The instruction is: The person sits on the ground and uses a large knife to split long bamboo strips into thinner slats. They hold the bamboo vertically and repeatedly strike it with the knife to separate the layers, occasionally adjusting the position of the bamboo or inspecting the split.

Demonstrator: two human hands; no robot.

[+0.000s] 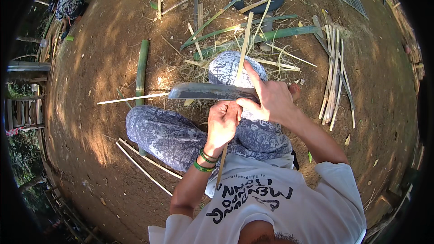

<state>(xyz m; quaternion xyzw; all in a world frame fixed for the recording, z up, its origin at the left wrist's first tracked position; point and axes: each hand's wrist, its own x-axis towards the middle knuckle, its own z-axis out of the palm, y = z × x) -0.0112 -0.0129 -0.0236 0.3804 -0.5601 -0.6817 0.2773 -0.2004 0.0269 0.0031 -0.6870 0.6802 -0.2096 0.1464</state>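
The left grip (224, 121) is closed round a bamboo strip (244, 47) pointing just past twelve o'clock over the lap (264, 138). The right grip (273, 101), forefinger (254, 76) extended, curls round a knife (203, 91) pointing toward nine o'clock. At two o'clock, more strips (332, 72) lie on the ground (384, 90).

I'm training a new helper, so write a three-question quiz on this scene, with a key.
1. True or false: the left hand's fingers are closed on a strip.
2. From the right hand, which way does the knife extend: A, to the person's left; B, to the person's right?
3. Fill in: the green bands are on the ___ wrist.

Key: 1. True. 2. A. 3. Left.
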